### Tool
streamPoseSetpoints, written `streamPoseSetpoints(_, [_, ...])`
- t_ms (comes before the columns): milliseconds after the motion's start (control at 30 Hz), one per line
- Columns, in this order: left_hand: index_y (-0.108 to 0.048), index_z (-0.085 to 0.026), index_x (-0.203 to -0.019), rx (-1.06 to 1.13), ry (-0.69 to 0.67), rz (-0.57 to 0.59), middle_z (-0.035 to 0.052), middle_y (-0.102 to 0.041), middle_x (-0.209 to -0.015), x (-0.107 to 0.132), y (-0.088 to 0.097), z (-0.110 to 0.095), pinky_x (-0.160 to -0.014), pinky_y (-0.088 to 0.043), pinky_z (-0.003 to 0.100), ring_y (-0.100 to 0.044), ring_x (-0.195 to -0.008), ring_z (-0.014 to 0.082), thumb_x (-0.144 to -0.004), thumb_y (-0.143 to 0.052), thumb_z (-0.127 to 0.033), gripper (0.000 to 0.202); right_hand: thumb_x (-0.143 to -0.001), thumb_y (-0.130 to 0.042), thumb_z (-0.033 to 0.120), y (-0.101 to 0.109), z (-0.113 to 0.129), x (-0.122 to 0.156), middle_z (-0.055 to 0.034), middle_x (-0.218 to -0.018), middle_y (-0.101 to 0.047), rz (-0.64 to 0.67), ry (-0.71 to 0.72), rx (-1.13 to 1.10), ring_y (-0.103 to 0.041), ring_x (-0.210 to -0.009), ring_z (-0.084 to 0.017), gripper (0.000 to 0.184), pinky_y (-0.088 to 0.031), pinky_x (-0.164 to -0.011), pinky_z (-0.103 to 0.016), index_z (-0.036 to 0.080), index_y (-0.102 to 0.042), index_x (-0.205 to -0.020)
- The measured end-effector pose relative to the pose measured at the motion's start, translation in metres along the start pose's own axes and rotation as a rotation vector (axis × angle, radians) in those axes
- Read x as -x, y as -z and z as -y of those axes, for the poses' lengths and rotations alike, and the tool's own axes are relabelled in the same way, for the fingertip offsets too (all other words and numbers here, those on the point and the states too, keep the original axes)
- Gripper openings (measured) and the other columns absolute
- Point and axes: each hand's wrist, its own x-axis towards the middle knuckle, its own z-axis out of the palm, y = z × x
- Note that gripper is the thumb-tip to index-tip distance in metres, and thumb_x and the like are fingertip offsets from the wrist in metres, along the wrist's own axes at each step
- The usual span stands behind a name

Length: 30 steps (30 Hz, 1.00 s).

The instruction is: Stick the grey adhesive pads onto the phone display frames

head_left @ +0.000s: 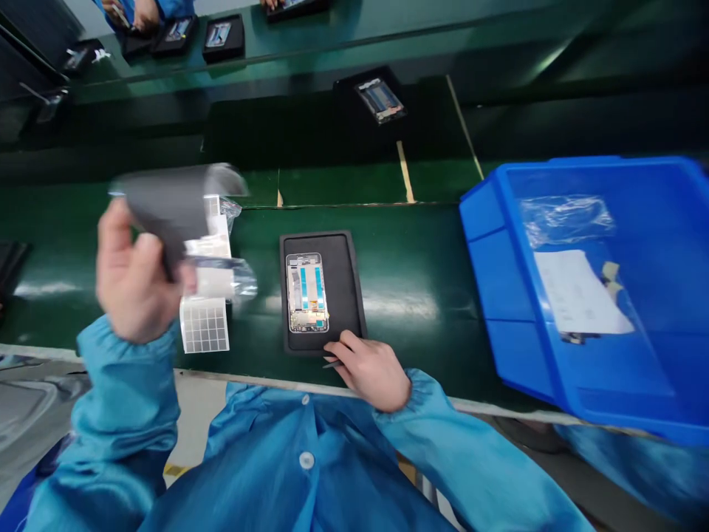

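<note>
The left hand [136, 277] is smeared by blur, as is the dark grey sheet [171, 201] pinched in it, which hides part of the white label sheets [204, 325] behind. Most of the thin dark tool [332, 364] disappears inside the right hand [372, 369]. Small parts on the phone frame [307, 293] are too tiny to identify; print on the paper [576, 292] is unreadable. The right edge crops the blue bin [492, 273], and the top edge cuts off a co-worker [147, 13].
</note>
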Motion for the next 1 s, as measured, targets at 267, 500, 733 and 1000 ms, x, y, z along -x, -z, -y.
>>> streamPoseSetpoints(267, [-0.05, -0.021, -0.123, -0.001, 0.33, -0.015, -0.0065, -0.057, -0.065, -0.01, -0.04, 0.102, -0.038, -0.046, 0.02, -0.061, -0.045, 0.0133, -0.08, -0.067, -0.033, 0.048, -0.091, -0.059, 0.016, 0.004, -0.012, 0.021, -0.0015, -0.088, -0.067, -0.011, -0.03, 0.024, -0.064, -0.065, -0.013, 0.017, -0.043, -0.059, -0.027, 0.021, -0.071, -0.103])
streamPoseSetpoints(500, [-0.05, -0.021, -0.124, 0.057, 0.353, -0.003, -0.0058, -0.058, -0.066, -0.013, -0.024, 0.1, -0.042, -0.053, 0.023, -0.064, -0.05, 0.0147, -0.08, -0.069, -0.035, 0.05, -0.094, -0.053, 0.026, 0.022, -0.036, 0.061, -0.0056, -0.117, -0.069, -0.007, -0.577, 0.126, -0.071, -0.075, -0.017, 0.028, -0.045, -0.057, -0.027, 0.024, -0.066, -0.118])
streamPoseSetpoints(733, [-0.054, -0.016, -0.121, 0.261, 0.488, 0.147, -0.0072, -0.057, -0.065, -0.002, -0.037, 0.088, -0.05, -0.056, 0.025, -0.066, -0.054, 0.0151, -0.068, -0.082, -0.034, 0.063, -0.09, -0.043, 0.067, 0.026, -0.005, 0.025, -0.0124, -0.079, -0.073, 0.268, -1.188, 0.07, -0.072, -0.077, -0.033, 0.052, -0.047, -0.064, -0.037, 0.021, -0.069, -0.094])
streamPoseSetpoints(1000, [-0.054, -0.026, -0.119, 0.338, 0.342, 0.13, -0.0032, -0.065, -0.082, 0.003, -0.021, 0.076, -0.049, -0.056, 0.027, -0.065, -0.052, 0.0145, -0.073, -0.08, -0.031, 0.053, -0.091, -0.047, 0.033, 0.044, -0.071, -0.01, -0.014, -0.111, -0.071, 0.172, -1.004, 0.144, -0.071, -0.091, -0.032, 0.033, -0.05, -0.072, -0.038, 0.019, -0.067, -0.113])
